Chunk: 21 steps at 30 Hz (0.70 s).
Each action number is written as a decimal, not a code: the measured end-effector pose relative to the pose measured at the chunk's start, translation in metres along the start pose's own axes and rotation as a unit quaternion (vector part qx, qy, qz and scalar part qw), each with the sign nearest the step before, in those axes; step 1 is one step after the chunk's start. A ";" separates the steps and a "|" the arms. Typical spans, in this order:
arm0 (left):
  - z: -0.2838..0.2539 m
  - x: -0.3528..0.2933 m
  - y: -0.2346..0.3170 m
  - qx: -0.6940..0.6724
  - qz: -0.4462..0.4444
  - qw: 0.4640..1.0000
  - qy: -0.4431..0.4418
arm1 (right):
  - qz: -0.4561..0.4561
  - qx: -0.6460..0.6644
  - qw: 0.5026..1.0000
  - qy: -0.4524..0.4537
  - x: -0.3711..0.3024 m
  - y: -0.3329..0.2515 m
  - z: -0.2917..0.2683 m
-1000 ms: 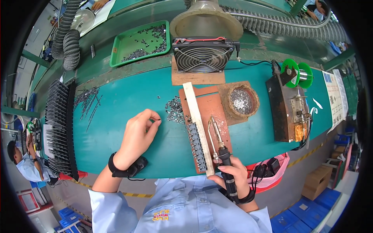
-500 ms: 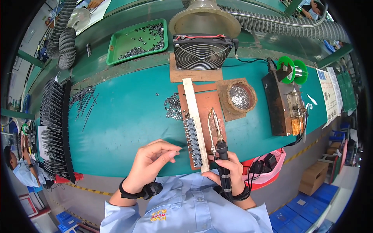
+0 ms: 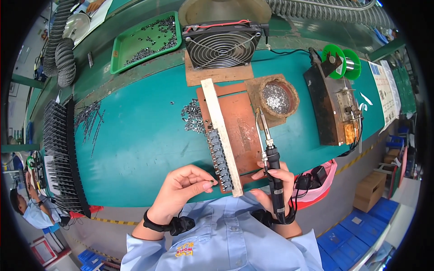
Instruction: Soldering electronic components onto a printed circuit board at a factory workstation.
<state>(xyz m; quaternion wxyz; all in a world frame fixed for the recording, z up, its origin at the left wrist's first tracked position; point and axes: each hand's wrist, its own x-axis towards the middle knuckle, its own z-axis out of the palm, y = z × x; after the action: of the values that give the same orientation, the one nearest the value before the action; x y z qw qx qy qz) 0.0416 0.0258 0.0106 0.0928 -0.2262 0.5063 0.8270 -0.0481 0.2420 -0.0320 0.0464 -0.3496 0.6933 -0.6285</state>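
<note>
Left hand has its thumb and index finger pinched together at the tips, with the rest of the fingers kinda tucked in behind. Right hand is curled in a loose pen-style grip, thumb poking out toward the left hand. Both forearms come up bare from below and angle inward, so the two hands sit pretty near each other, not touching.

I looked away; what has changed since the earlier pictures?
The left hand moved back and right to the near end of the parts row, apparently pinching a tiny piece. The soldering iron, still in the right hand, shifted forward and right toward the round pot. The white bar stayed put.
</note>
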 end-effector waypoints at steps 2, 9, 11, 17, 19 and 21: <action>0.003 0.000 -0.001 0.006 0.002 1.000 0.009 | -0.004 -0.003 1.000 -0.001 0.000 0.001 -0.001; 0.008 0.000 -0.004 0.007 -0.024 0.999 0.036 | -0.004 0.017 1.000 0.026 -0.001 0.004 0.002; 0.008 0.001 -0.004 0.002 -0.035 0.999 0.042 | -0.035 0.010 0.998 0.054 0.000 0.006 0.003; 0.012 0.005 -0.005 -0.029 -0.025 0.998 0.048 | -0.025 0.013 0.999 0.043 0.000 0.004 0.001; 0.013 0.006 -0.006 -0.030 -0.017 0.998 0.050 | -0.022 0.017 0.999 0.046 0.001 0.003 0.001; 0.014 0.006 -0.006 -0.025 -0.011 0.998 0.051 | -0.025 0.014 0.999 0.045 0.002 0.004 0.000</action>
<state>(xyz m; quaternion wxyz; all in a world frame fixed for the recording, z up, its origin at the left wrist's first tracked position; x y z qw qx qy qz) 0.0346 0.0405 0.0084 0.0704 -0.2761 0.4872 0.8255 -0.0510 0.2406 -0.0347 0.0043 -0.3381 0.6769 -0.6538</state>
